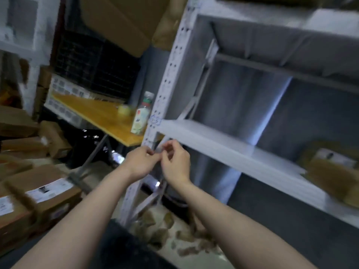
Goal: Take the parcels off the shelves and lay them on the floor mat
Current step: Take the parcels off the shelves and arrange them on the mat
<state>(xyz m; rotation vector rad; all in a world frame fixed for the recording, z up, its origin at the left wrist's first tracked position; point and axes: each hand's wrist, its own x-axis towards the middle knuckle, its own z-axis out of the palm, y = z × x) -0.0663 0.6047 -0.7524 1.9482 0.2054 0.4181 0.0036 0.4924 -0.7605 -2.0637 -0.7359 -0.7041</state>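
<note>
My left hand and my right hand meet in front of the white shelf unit's corner post, just under its middle shelf. The fingertips of both hands pinch a small pale scrap, too blurred to identify. One brown parcel with a white label lies on the middle shelf at the far right, well away from both hands. Several labelled cardboard parcels lie on the floor at the left. No floor mat can be made out.
A yellow folding table stands left of the shelf post and carries a plastic bottle and a tape roll. Torn brown scraps litter the floor below my arms. Large cardboard sheets lean overhead.
</note>
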